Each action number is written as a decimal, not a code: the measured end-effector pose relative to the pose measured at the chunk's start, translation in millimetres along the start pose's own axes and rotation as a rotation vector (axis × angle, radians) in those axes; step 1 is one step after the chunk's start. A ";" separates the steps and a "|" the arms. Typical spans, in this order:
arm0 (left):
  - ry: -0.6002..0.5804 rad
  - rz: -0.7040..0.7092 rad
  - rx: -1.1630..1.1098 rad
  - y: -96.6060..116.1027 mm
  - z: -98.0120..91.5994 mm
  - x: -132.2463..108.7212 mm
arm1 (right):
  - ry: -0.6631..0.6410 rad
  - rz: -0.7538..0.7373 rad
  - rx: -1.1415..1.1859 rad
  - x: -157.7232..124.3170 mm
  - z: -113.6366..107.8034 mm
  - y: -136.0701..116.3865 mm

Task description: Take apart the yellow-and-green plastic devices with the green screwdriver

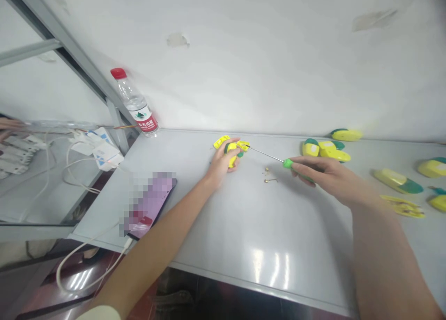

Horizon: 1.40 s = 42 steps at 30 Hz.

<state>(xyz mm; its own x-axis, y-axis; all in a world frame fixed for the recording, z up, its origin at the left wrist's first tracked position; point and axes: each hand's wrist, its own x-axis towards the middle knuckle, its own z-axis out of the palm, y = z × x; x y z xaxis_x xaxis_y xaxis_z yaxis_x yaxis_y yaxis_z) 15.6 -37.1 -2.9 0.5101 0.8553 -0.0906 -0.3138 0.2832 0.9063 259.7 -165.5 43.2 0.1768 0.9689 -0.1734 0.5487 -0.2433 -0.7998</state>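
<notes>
Wiring [71, 163] loops in white over the shelf at far left, near white-and-blue boxes [106, 153]; part of another person's hand [9, 124] shows at the edge. A red-capped water bottle [138, 107] stands by the wall at the grey table's [244, 231] back left corner. In front of it, a smartphone [150, 208] lies near the left edge, partly pixelated, a white cable at its lower end.

Further right, an open yellow shell half [220, 142] lies just behind the person's left hand [222, 164], whose fingers are closed around a yellow-and-green casing [232, 160] above the table. Another open yellow shell piece [243, 146] shows just beyond the fingertips; whether it is joined to the casing cannot be told. The tip of a green-handled screwdriver [286, 163] meets it. Small brassy metal parts [266, 181] lie below the shaft. The right hand [324, 172] grips the screwdriver's handle.

Behind that hand sit several yellow-and-green casings [311, 147]; more lie toward the right edge, beside an open yellow shell with contents [403, 206] too blurred to identify.
</notes>
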 end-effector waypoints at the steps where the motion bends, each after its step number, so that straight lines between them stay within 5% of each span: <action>1: 0.004 -0.003 -0.033 0.6 -0.5 0.8 | -0.011 -0.007 0.006 0.2 -0.2 0.4; 8: 0.020 -0.043 -0.194 1.3 -4.8 5.5 | -0.231 -0.018 0.026 1.3 5.1 -1.4; 14: 0.003 -0.026 -0.192 -1.1 -4.8 6.4 | -0.264 0.001 0.027 2.4 12.0 -3.3; 34: -0.051 0.041 0.070 -12.2 -7.9 4.9 | -0.212 0.173 0.043 4.7 22.8 -11.7; 42: 0.013 0.036 0.065 -14.8 -7.5 5.0 | -0.052 0.005 -0.242 9.6 32.2 -11.2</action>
<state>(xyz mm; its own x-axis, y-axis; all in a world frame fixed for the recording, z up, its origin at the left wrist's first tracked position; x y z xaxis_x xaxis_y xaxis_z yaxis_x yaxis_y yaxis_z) 16.8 -33.8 -19.9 0.4886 0.8703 -0.0625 -0.2792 0.2238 0.9338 229.0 -151.9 32.0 0.1412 0.9673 -0.2109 0.7289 -0.2457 -0.6390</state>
